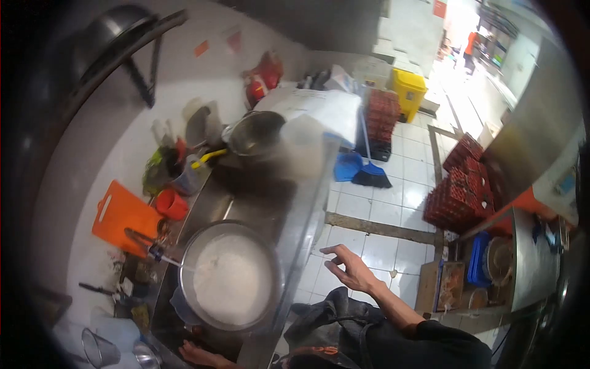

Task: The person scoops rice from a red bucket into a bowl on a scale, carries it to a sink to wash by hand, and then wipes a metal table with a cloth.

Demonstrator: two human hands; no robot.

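A large round metal basin (275,270) sits over the sink, filled with cloudy white contents (233,280) that I cannot identify for sure. From the tap (155,251) a thin stream of water runs into its left side. My right hand (350,269) hovers to the right of the counter edge, fingers apart, holding nothing. Low in the view, my left hand (195,355) is below the basin near the sink's front; its fingers are small and partly hidden. An orange cutting board (126,218) leans on the wall behind the tap, beside a red cup (172,204).
A metal pot (255,133) and a white sack (313,111) lie farther along the counter. A blue broom (371,172), dustpan (348,166), stacked red crates (461,190) and a yellow bin (408,92) stand on the tiled floor. A person (471,49) is far off in the passage.
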